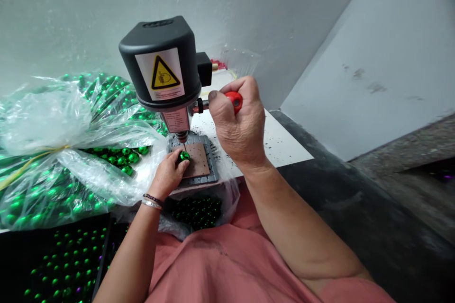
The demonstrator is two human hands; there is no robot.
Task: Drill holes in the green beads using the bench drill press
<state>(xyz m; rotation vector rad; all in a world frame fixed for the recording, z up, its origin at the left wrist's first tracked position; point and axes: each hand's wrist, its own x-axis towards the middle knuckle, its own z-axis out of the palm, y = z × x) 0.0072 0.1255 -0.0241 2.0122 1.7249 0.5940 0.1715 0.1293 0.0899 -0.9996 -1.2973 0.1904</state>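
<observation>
A small bench drill with a black motor housing [159, 61] and a yellow warning label stands over the work. Its thin bit [182, 138] comes down onto a shiny green bead [184, 156]. My left hand [167, 173] pinches that bead against a brown pad [197, 160], which lies on a dark metal base plate [212, 163]. My right hand [238, 125] grips the red handle [234, 100] of the drill's side lever. The hand partly hides the lever.
Clear plastic bags [46, 123] full of shiny green beads crowd the left side. A black tray [67, 265] holds rows of green beads at lower left. Dark shavings are scattered on the white tabletop [280, 139], with grey walls behind.
</observation>
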